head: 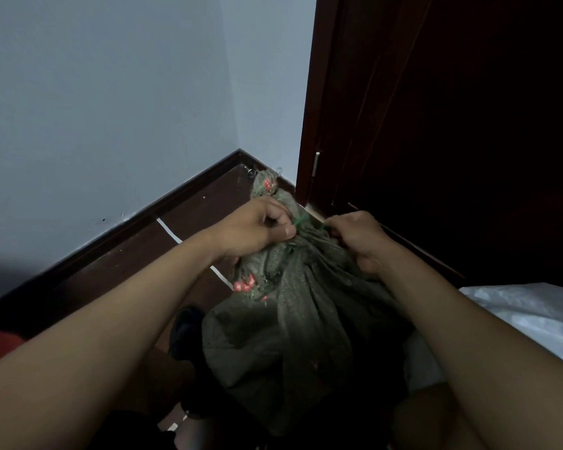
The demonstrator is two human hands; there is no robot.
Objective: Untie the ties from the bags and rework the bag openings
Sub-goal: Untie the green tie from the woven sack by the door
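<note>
Olive-green woven sack [293,336] on the dark floor [192,216] by the corner, soft and floppy. Left hand [257,227] and right hand [355,237] each pinch the thin green tie [301,221] at its bunched neck; I'd grip there.

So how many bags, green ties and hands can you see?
Bags: 1, the grey-green sack
Green ties: 1, the green tie at its neck
Hands: 2, the left hand and the right hand, each pinching the tie
Total: 4
</note>
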